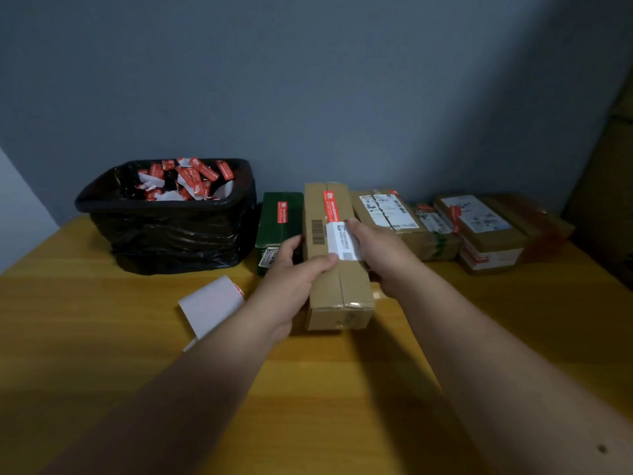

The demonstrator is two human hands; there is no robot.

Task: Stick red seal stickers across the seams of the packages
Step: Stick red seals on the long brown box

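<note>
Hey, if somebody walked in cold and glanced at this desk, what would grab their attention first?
Probably the two hands at the centre: the left hand and right hand both hold a long cardboard box that has a red seal sticker along its top. Next, the black-lined bin at the back left, heaped with red and white sticker scraps. A row of sealed packages runs along the wall to the right.

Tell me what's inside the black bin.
The black bin holds a pile of red seal stickers and white backing scraps near its rim. Anything beneath that top layer is covered.
</note>
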